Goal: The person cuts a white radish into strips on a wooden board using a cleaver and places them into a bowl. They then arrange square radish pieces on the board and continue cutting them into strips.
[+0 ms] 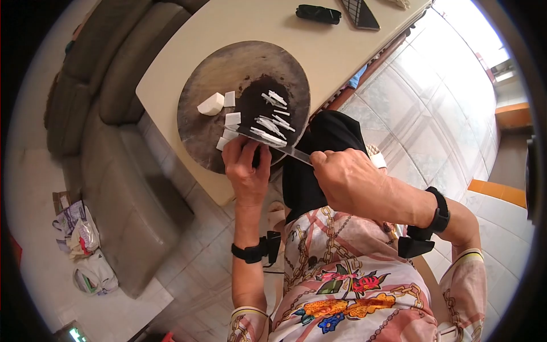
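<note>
My right hand (347, 174) is wrapped round the handle of a knife (298, 153). Its blade runs left across the near part of a round, dark-stained chopping board (205, 145). Close against the blade, my left hand (246, 165) has its fingers bent down onto a white slice (230, 134) of some firm food. Another flat white piece (232, 118) lies just beyond my left fingertips, and a smaller one (229, 99) is farther up. A thick white chunk (211, 104) rests at the board's left side. Thin white strips (270, 126) lie in several loose bunches on the board's dark wet patch.
The board sits on a cream table (162, 74). Toward the far end are a black case (318, 14) and a phone (361, 13). A grey sofa (128, 182) stands to the left, with bags (85, 245) on the floor beyond it.
</note>
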A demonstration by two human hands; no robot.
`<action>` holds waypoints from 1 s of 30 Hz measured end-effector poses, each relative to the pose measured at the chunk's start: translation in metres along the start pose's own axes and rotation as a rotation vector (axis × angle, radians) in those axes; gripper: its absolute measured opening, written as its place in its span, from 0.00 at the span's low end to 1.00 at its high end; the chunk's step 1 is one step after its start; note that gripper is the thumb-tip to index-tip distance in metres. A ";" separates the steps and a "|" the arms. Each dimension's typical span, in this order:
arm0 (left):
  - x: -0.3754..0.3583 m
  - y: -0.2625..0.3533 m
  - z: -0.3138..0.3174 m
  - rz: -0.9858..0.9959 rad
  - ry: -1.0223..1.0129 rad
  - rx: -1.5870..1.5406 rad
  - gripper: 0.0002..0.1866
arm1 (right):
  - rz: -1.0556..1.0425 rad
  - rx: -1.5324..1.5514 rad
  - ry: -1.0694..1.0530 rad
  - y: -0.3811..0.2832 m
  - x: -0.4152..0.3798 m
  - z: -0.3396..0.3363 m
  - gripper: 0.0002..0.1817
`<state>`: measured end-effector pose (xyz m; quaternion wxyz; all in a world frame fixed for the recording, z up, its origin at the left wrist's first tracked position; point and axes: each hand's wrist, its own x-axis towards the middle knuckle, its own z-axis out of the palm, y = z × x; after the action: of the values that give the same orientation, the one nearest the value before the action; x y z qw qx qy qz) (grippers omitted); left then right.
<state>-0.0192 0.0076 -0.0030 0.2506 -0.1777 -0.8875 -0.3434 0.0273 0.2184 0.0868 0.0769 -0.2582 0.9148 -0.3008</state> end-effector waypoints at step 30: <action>-0.001 -0.002 -0.002 -0.016 0.002 -0.029 0.11 | -0.002 -0.088 -0.042 -0.011 -0.002 -0.003 0.10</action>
<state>-0.0190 0.0046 -0.0033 0.2462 -0.1739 -0.8837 -0.3581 0.0329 0.2129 0.0956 0.0845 -0.2687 0.9251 -0.2547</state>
